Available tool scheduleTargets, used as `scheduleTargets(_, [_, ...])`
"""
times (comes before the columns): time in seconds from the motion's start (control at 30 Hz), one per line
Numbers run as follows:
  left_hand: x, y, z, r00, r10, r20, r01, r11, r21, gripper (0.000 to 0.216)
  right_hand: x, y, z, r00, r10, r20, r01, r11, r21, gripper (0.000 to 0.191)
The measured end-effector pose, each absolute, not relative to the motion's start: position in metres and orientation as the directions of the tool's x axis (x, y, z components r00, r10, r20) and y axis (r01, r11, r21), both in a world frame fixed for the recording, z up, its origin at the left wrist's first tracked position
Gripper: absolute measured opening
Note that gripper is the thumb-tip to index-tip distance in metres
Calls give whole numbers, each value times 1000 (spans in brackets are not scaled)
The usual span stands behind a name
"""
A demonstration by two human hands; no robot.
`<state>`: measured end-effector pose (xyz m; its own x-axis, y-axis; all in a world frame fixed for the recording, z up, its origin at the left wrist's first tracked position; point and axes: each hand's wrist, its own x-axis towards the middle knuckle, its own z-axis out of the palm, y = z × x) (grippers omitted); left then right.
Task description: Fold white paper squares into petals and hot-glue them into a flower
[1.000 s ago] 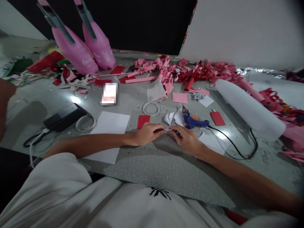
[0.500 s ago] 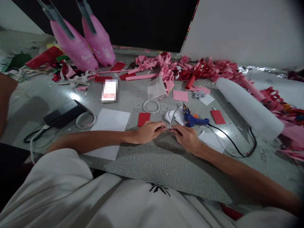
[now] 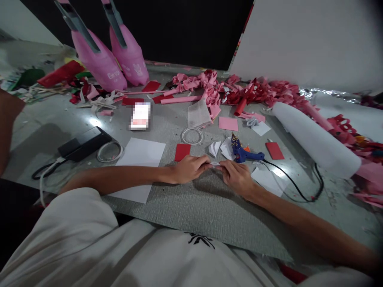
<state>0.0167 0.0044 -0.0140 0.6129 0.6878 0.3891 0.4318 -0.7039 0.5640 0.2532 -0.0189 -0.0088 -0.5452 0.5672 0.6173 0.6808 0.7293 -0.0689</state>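
Note:
Between my two hands is a small piece of white paper (image 3: pixel 214 164), mostly covered by the fingers. My left hand (image 3: pixel 191 169) pinches its left end; my right hand (image 3: pixel 237 177) grips the right end. Just beyond the left hand lies a red paper rectangle (image 3: pixel 182 152). Past the fingertips are folded white paper pieces (image 3: pixel 214 149). A blue glue gun (image 3: pixel 247 154) lies on its side beyond my right hand, its black cord running right. A white sheet (image 3: pixel 140 153) is partly under my left forearm, and another white paper (image 3: pixel 267 178) lies beside my right wrist.
Pink bottle shapes (image 3: pixel 97 63) stand at the back left. Pink and red paper curls (image 3: pixel 209 89) line the back. A white roll (image 3: pixel 317 139) lies right. A phone (image 3: pixel 140 116), a black power bank-like box (image 3: pixel 85 141) and a white ring (image 3: pixel 192 136) are on the table. Someone's arm (image 3: pixel 10 123) shows far left.
The whole view has shifted slightly, so things sit a little lower and to the right. Both hands keep hold of the white paper, and its visible part looks slightly larger.

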Motion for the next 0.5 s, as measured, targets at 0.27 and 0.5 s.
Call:
scheduleTargets(0.27, [16,5,-1,659,678,325,350,-659,665,32,251,-24,-2,-578,532,619,678,735,3,20])
scheduleTargets(0.5, [17,5,-4,569,739,360,367,-620,693,37,250,-24,-3,-557,571,603,695,718,-37,21])
